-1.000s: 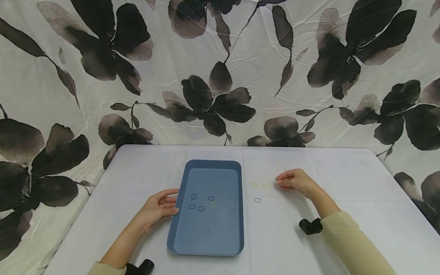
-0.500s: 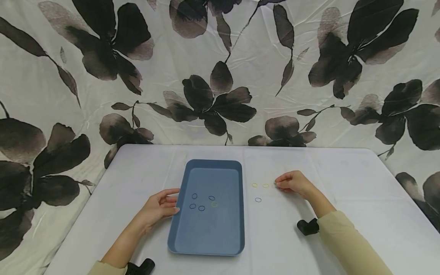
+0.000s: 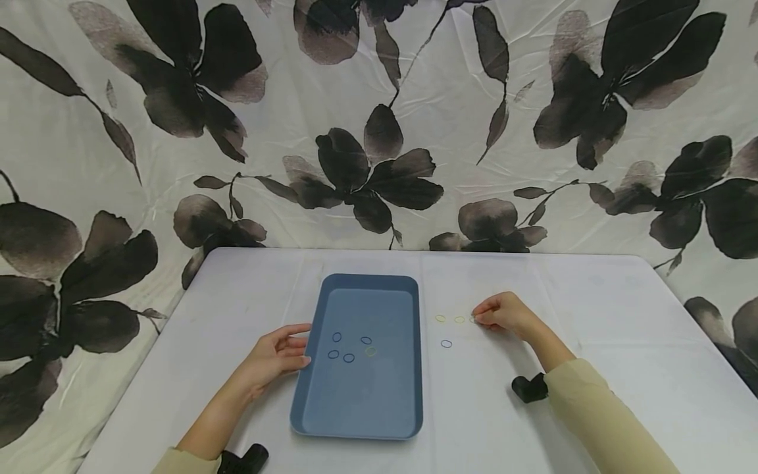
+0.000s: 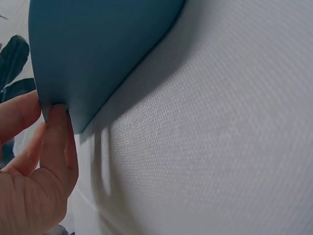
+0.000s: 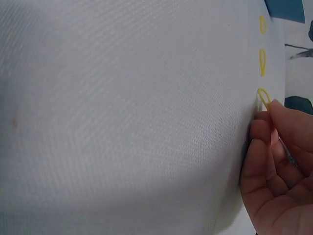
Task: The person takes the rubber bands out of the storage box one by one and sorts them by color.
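My left hand [image 3: 274, 359] holds the left rim of a blue rectangular tray [image 3: 356, 282], and the left wrist view shows its fingers and thumb pinching the tray's edge. On the tray floor lie several dark blue rubber bands [image 3: 349, 353] and a yellow rubber band [image 3: 370, 347]. Right of the tray, my right hand [image 3: 508, 313] pinches a thin yellow rubber band [image 5: 264, 97] between thumb and forefinger, low over the table. Two more yellow rubber bands [image 5: 262, 62] lie in line with it on the tabletop. The fingertips partly hide the pinched band.
A single dark blue rubber band [image 3: 447, 343] lies on the white table [image 3: 568, 289] near the tray's right side. Behind the table hangs a white cloth [image 3: 450, 131] printed with dark flowers. Black wrist devices [image 3: 529, 388] sit by both sleeves.
My right hand has shifted slightly left, and a yellow rubber band now shows at its fingertips. The left hand keeps its hold on the tray. The whole head view has drifted a little.
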`<state>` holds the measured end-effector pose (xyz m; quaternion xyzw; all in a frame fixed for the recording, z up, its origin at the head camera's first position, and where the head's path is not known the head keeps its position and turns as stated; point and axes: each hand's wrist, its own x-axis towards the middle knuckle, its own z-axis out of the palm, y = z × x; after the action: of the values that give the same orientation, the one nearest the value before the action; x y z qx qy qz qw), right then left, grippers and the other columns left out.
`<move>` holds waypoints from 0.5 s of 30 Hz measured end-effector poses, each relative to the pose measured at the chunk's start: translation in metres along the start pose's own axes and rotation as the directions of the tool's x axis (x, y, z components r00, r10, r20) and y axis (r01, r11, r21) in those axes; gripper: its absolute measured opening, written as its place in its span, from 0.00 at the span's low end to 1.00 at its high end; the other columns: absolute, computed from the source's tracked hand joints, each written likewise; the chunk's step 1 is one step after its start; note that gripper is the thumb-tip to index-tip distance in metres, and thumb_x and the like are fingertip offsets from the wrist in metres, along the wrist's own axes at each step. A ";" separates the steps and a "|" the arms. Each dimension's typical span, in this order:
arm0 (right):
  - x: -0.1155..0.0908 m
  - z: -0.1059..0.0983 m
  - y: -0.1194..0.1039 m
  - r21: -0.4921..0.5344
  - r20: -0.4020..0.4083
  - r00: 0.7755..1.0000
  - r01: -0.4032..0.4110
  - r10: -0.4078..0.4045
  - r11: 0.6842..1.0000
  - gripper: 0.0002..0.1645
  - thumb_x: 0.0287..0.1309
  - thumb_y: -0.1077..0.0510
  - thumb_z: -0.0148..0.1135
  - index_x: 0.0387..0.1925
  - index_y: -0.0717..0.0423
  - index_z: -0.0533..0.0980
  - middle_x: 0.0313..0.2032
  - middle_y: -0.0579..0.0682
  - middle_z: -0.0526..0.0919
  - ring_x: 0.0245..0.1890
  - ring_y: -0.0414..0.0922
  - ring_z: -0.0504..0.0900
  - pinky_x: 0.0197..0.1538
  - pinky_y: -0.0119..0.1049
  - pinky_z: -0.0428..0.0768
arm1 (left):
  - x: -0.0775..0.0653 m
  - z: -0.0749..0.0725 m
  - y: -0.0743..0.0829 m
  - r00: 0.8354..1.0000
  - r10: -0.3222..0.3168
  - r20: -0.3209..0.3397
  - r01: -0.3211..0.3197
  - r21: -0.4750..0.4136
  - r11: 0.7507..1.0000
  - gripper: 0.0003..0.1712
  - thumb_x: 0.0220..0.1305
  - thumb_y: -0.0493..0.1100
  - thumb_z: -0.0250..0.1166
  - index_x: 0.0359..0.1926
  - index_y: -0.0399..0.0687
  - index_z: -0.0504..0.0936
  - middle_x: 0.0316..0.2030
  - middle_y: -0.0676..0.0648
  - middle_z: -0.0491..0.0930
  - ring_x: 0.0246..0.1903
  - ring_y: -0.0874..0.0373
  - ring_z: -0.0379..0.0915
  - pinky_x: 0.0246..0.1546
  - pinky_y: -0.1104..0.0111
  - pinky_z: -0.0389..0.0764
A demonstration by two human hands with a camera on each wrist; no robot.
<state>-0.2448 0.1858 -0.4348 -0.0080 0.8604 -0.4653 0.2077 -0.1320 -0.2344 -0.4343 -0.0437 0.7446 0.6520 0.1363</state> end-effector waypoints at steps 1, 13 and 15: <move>0.000 0.000 0.000 -0.004 0.001 1.000 0.005 -0.005 1.000 0.10 0.54 0.68 0.62 0.38 0.70 0.79 0.28 0.49 0.81 0.26 0.41 0.73 0.30 0.31 0.76 | 0.000 0.000 0.000 1.000 0.000 -0.001 0.000 0.002 1.000 0.38 0.50 0.24 0.64 0.64 0.30 0.61 0.46 0.35 0.72 0.37 0.60 0.75 0.38 0.71 0.80; 0.001 0.000 -0.002 -0.031 0.007 1.000 0.021 -0.021 0.999 0.09 0.53 0.69 0.62 0.37 0.71 0.79 0.27 0.49 0.80 0.25 0.41 0.73 0.29 0.31 0.75 | -0.001 0.001 0.002 1.000 -0.001 -0.002 0.001 -0.002 1.000 0.39 0.50 0.24 0.65 0.64 0.29 0.60 0.46 0.36 0.72 0.37 0.61 0.74 0.37 0.71 0.80; 0.001 0.000 -0.001 -0.036 0.007 1.000 0.020 -0.019 0.999 0.09 0.53 0.69 0.62 0.37 0.71 0.79 0.26 0.49 0.80 0.24 0.41 0.73 0.29 0.31 0.75 | -0.001 0.001 0.002 1.000 0.001 -0.002 -0.001 0.001 1.000 0.39 0.50 0.24 0.65 0.64 0.29 0.60 0.45 0.36 0.73 0.37 0.60 0.74 0.37 0.71 0.80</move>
<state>-0.2463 0.1848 -0.4345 -0.0218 0.8678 -0.4517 0.2060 -0.1317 -0.2332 -0.4326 -0.0439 0.7450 0.6517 0.1353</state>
